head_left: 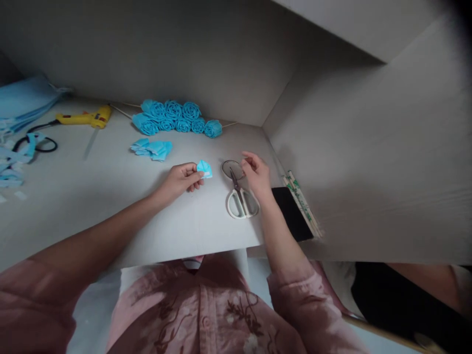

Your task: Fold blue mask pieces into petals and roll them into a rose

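My left hand [184, 178] pinches a small folded piece of light-blue fabric [203, 168] with a white strip along its lower edge, held above the table. To its right, my right hand [257, 172] hovers over the scissors and the ring, its thumb and forefinger a little apart and nothing visible between them. White-handled scissors [236, 200] lie with their blades pointing away from me. Their tips overlap a thin, dark wire-like ring [223, 167]. Beyond my left hand rests a small pile of folded blue fabric pieces [152, 149].
Several blue fabric roses [173, 117] on thin sticks lie along the back wall. A yellow glue gun [86, 117], blue face masks [27, 98] and cut strips [14, 160] are on the left. On the right, a black flat object [291, 214] lies beside green-and-white wrapped sticks [303, 204].
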Motion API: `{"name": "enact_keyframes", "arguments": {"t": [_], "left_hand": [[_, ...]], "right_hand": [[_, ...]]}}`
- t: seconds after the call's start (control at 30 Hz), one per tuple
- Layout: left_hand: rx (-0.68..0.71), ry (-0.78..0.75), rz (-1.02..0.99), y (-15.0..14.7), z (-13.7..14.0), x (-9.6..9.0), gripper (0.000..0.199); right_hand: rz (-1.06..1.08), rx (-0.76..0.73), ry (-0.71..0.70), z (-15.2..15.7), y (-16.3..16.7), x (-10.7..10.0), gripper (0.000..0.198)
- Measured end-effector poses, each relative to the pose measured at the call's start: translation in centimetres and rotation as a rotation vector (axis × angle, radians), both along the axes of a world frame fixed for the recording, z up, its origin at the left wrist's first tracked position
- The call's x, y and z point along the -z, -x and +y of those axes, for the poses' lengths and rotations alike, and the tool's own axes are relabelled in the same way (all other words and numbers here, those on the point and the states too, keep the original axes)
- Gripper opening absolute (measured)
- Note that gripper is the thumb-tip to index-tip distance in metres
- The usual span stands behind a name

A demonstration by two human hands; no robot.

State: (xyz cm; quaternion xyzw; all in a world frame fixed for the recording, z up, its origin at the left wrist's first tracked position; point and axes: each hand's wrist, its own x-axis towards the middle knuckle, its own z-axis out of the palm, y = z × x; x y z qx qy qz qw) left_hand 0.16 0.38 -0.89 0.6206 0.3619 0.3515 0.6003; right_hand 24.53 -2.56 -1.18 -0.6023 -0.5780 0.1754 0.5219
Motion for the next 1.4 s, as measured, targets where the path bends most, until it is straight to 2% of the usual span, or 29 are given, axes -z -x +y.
{"name": "enact_keyframes", "arguments": {"t": [0.1,0.23,0.47,0.7,0.93,1.1,1.2,1.3,1.4], "left_hand": [[-0.003,0.012,-0.016,0.1,0.0,-0.1,0.026],[-0.011,0.005,-0.025,0.1,0.1,0.2,0.027],[0.009,0.006,-0.033,0.0,0.3,0.7,0.024],[0.017,0.015,-0.043,0.0,0.0,0.3,0.026],[0.01,0.031,-0.033,0.0,-0.3,-0.3,0.024],[0.012,0.067,-0.05,0.0,-0.2,-0.3,0.021],[0.031,0.091,-0.041,0.0,-0.1,-0.2,0.022],[0.088,0.113,-0.028,-0.1,-0.2,-0.3,0.022],[0.139,0.137,-0.042,-0.1,-0.4,-0.5,0.019]], "right_hand": [[-0.173,0.06,0.04,0.3,-1.0,0.4,0.026],[-0.383,-0.011,0.123,0.1,-0.2,0.9,0.017],[-0.612,0.083,0.139,-0.1,1.1,0.9,0.015],[-0.492,0.128,0.167,0.2,1.1,1.4,0.017],[-0.496,0.156,0.182,0.3,0.9,1.6,0.016],[-0.347,0.163,0.184,0.2,1.1,1.4,0.022],[-0.344,0.141,0.059,-0.6,2.0,1.0,0.024],[-0.375,-0.015,-0.171,-1.7,3.5,0.3,0.025],[-0.453,-0.158,-0.328,-2.4,4.6,-0.4,0.022]]}}
